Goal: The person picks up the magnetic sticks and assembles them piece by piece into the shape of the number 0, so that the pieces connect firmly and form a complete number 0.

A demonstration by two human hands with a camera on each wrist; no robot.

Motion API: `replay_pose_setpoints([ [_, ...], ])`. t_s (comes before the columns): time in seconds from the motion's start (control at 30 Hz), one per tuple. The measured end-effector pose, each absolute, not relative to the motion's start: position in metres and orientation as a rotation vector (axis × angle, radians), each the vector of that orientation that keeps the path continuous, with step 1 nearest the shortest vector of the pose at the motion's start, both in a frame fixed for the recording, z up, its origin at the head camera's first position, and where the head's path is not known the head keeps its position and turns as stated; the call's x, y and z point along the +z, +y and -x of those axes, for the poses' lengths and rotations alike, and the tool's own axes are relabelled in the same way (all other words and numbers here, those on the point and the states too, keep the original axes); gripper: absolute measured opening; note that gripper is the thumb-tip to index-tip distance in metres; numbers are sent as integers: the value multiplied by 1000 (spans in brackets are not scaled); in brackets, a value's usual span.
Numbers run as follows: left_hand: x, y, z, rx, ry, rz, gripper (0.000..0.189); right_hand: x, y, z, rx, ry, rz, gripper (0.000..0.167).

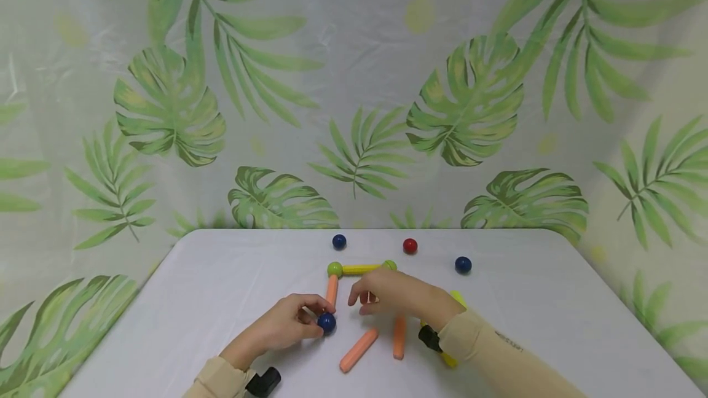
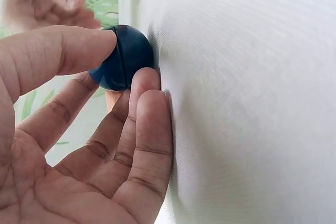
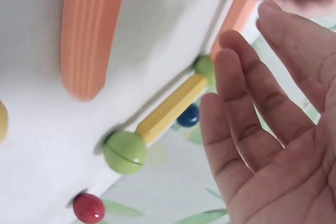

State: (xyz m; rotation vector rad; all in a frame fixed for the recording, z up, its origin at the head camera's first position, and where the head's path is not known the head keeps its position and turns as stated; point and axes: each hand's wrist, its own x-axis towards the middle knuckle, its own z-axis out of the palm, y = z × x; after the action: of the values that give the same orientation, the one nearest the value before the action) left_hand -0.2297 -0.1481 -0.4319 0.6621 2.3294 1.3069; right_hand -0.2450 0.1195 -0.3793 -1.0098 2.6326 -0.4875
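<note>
My left hand (image 1: 287, 324) pinches a blue ball (image 1: 326, 323) between thumb and fingers, low over the table. The ball sits at the near end of an orange stick (image 1: 332, 290); in the right wrist view the two appear to touch. At the stick's far end is a green ball (image 1: 335, 269), joined by a yellow stick (image 3: 172, 107) to a second green ball (image 3: 125, 152). To the right, my right hand (image 1: 389, 292) hovers with loosely bent fingers and holds nothing. In the head view it partly covers that second green ball.
Two loose orange sticks (image 1: 358, 350) lie near the right hand, one partly under it. Yellow pieces (image 1: 449, 360) show beside the right forearm, mostly hidden. Toward the back edge of the white table (image 1: 221, 263) are a red ball (image 1: 410, 245) and two blue balls (image 1: 463, 265).
</note>
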Motion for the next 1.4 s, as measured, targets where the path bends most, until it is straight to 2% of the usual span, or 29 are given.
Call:
replay_pose_setpoints([
  [0.4, -432, -150, 230, 1314, 2304, -676, 34, -381, 118, 206, -366, 2664, 979, 18],
  [1.4, -434, -151, 232, 1313, 2293, -657, 32, -401, 113, 194, -260, 2673, 1065, 19],
])
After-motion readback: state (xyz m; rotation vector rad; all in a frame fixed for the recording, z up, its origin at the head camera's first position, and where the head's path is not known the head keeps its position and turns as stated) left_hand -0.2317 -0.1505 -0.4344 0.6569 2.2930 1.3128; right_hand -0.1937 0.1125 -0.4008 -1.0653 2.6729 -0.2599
